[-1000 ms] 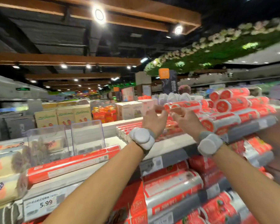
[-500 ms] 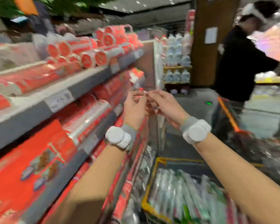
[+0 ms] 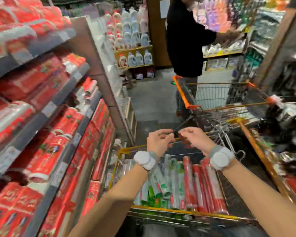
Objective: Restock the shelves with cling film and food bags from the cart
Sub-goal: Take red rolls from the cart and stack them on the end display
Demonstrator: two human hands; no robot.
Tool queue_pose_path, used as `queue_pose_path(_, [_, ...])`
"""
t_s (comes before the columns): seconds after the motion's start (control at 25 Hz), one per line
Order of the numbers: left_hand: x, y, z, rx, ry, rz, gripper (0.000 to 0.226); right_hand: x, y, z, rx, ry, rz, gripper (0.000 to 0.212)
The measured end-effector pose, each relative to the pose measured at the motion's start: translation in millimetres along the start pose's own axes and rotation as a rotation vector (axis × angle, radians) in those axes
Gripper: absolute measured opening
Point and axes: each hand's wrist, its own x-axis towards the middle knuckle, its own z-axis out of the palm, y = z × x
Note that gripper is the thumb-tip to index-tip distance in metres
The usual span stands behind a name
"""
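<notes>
Your left hand (image 3: 158, 141) and right hand (image 3: 197, 139) are raised side by side above the far end of the cart (image 3: 123, 151), fingertips almost meeting. On both, the fingers curl in toward the thumb. The picture is too blurred there to show whether either grip holds anything, so I cannot tell.

Each wrist wears a white band (image 3: 144, 159).

Inside the cart, below your forearms, the stock lies lengthwise. The green-printed rolls (image 3: 159, 182) are on the cart's left side and the red rolls (image 3: 210, 183) on its right, packed close together.

The shelves (image 3: 46, 115) run just beside the cart on its left, their tiers filled with red packs (image 3: 32, 82).

Beyond the cart's far end stands a person in a black top (image 3: 184, 40). A second cart (image 3: 183, 93) with an orange rim is right next to that person.
</notes>
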Motion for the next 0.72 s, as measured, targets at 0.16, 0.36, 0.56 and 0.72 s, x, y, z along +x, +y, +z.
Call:
queue_pose_path(0.16, [11.7, -58.3, 64.2, 0.052, -0.073, -0.214, 0.047, 9.8, 99.0, -52.5, -0.033, -0.039, 0.251, 0.013])
queue_pose_path(0.36, [43.0, -133.6, 106.2, 0.238, -0.146, -0.423, 0.033, 21.9, 191.6, -87.4, -0.257, -0.104, 0.411, 0.025])
queue_pose_path(0.56, [91.3, -202.1, 130.6, 0.390, -0.302, -0.577, 0.024, 39.8, 251.5, -83.4, -0.577, -0.084, 0.545, 0.012])
queue_pose_path(0.72, [116.8, -242.6, 142.8, 0.515, -0.436, -0.616, 0.035, 52.4, 286.8, -67.1, -0.797, -0.113, 0.649, 0.048])
